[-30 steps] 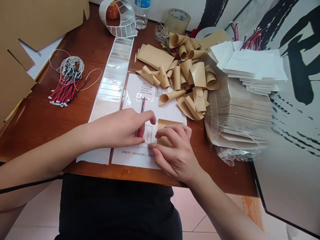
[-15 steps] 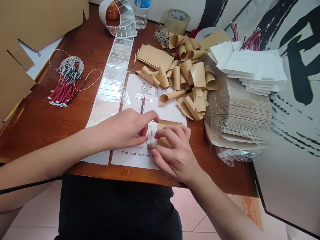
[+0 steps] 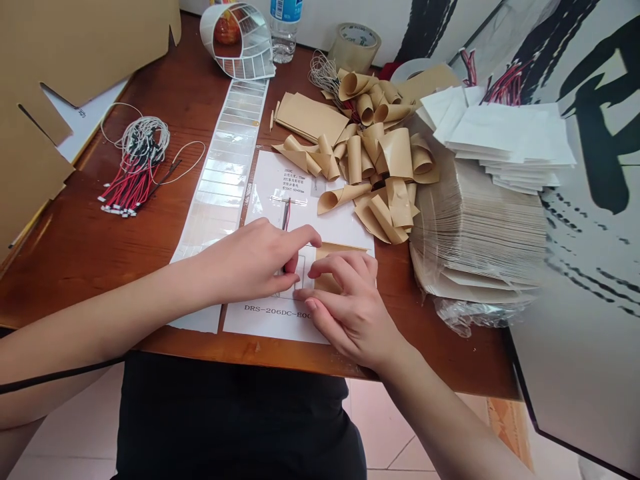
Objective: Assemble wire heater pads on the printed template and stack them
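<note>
My left hand (image 3: 250,260) rests on a printed white sheet (image 3: 280,313) near the table's front edge, its fingers bent and pressing a thin red-and-black wire (image 3: 286,215) against the paper. My right hand (image 3: 350,303) lies just to its right, fingers curled, pinching a tan backing strip (image 3: 333,251) beside a small clear film square (image 3: 303,267). Fingertips of both hands nearly touch. What lies under the fingers is hidden.
A heap of curled tan backing strips (image 3: 380,167) sits behind the hands. A tall stack of tan sheets (image 3: 480,233) topped by white pads (image 3: 500,133) stands right. A label strip (image 3: 225,167), a wire bundle (image 3: 133,173), cardboard (image 3: 50,67), a tape roll (image 3: 355,43) and a bottle (image 3: 285,27) lie farther back.
Both hands stay on the sheet; the left index finger has stretched slightly right and the right fingers have shifted a little. The view has dipped slightly.
</note>
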Demonstrator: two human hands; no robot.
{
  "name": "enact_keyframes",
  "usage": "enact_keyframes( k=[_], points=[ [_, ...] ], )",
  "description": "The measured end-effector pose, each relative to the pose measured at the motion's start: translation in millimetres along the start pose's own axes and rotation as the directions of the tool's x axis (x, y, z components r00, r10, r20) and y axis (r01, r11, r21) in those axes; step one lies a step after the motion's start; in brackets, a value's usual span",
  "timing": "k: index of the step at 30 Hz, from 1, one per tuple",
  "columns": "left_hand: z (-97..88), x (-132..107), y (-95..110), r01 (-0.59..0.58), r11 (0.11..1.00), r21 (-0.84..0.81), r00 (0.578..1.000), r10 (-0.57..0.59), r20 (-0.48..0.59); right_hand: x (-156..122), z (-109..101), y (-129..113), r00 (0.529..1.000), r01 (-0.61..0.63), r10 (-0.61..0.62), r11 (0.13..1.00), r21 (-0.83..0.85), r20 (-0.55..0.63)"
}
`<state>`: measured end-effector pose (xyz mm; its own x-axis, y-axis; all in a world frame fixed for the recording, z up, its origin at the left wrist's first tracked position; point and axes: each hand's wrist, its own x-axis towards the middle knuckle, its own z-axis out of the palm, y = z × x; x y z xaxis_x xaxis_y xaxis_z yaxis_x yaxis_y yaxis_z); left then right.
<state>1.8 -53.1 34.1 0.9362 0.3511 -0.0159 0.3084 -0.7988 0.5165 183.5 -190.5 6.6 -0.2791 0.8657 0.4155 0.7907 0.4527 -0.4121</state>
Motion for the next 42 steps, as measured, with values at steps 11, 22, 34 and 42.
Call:
enact_keyframes(
  k=[11,22,34,42],
  points=[
    [1.5,0,0,0.034,0.998,-0.061,0.999,-0.034,0.005,1,1,0,1.000,-0.012,0.012,1.000,0.004,-0.011],
    [-9.9,-2,-1,0.096,0.974,-0.207,0.991,-0.074,0.109,2,1,-1,0.999,-0.032,0.032,0.999,-0.001,-0.005],
    [-16.4,-2,-5,0.090,0.969,-0.229,0.990,-0.062,0.125,1,2,-1,0.999,-0.039,0.039,0.999,-0.008,-0.012],
    [-14.6,-4,-10,0.101,0.963,-0.248,0.988,-0.066,0.142,2,1,-2,0.999,-0.037,0.037,0.999,0.005,-0.018]
  ],
)
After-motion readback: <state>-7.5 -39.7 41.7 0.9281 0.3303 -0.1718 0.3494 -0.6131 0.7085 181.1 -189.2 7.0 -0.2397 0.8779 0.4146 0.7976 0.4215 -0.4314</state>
